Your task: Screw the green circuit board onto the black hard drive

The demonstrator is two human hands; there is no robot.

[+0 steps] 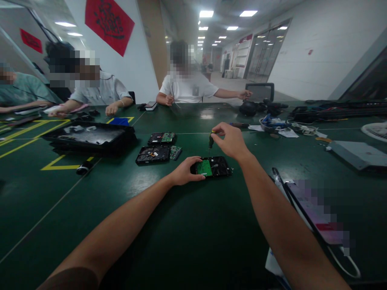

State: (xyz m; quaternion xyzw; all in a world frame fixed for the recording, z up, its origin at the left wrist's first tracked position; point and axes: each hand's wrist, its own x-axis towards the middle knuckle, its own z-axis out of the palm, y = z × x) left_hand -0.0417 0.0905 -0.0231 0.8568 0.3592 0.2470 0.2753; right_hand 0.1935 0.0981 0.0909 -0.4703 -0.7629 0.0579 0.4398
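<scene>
A black hard drive with a green circuit board on its left part lies flat on the table in front of me. My left hand grips its left end, thumb along the near edge and fingers at the far edge. Above it, my right hand pinches the top of a screwdriver held upright. The tip points down at the drive's far edge; I cannot tell whether it sits in a screw. Some tiny bits, perhaps screws, lie by the drive's right end.
Beyond my left hand lie two more hard drives and a loose circuit board. A black tray stands farther left. At right are a phone, a grey metal box and a bowl of odds and ends. Several people sit across the table.
</scene>
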